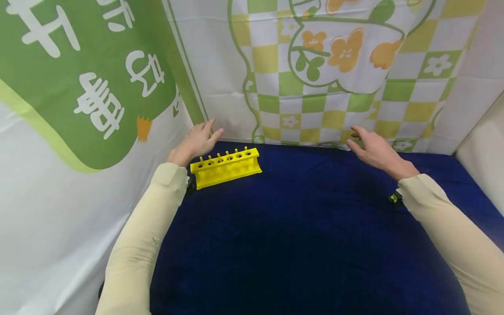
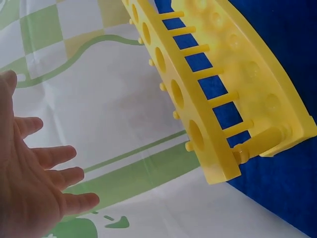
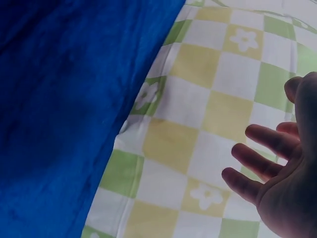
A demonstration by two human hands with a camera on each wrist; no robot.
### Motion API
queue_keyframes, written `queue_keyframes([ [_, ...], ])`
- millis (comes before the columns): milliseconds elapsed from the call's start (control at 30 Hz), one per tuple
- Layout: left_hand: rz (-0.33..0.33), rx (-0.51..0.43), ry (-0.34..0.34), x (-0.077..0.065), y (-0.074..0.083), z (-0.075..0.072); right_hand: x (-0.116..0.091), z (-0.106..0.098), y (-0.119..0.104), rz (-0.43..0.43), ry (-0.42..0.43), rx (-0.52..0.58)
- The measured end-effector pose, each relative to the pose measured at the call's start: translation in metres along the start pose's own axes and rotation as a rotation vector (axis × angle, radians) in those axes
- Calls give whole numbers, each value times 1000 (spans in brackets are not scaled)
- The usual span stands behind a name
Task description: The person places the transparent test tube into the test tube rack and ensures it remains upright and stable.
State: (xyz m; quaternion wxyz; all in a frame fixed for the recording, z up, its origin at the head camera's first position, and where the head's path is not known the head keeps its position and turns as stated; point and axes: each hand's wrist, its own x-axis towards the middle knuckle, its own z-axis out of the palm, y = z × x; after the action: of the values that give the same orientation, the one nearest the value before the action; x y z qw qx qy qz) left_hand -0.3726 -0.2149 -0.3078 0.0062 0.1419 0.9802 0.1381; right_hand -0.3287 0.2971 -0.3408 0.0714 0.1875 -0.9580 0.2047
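Gripping nothing with left hand (image 1: 193,143), fingers apart, just off left end of yellow rack (image 1: 228,170); likewise nothing with right hand (image 1: 376,151), well right of rack. Left clearly nearer. Set upright on blue cloth (image 1: 307,227), lengthwise left to right, right end angled farther away. Cut off in left wrist view: one rack end. Missing from right wrist view: rack altogether.

Smooth plastic rack (image 1: 228,171), velvety matt cloth (image 1: 295,232).
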Motion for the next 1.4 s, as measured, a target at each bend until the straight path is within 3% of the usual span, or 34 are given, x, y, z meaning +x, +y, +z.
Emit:
queue_keyframes([
  [200,23,-23,44,-4,0,2,-1,6,-4,23,-2,49],
  [400,34,-121,80,-10,-2,6,2,18,-8,28,36,69],
  [700,-18,-213,106,-30,-9,10,7,40,-19,7,99,102],
  [1167,-132,-270,107,-47,-11,30,10,63,-31,6,64,208],
  [1400,-147,-285,134,-50,-13,38,13,70,-38,0,72,232],
])
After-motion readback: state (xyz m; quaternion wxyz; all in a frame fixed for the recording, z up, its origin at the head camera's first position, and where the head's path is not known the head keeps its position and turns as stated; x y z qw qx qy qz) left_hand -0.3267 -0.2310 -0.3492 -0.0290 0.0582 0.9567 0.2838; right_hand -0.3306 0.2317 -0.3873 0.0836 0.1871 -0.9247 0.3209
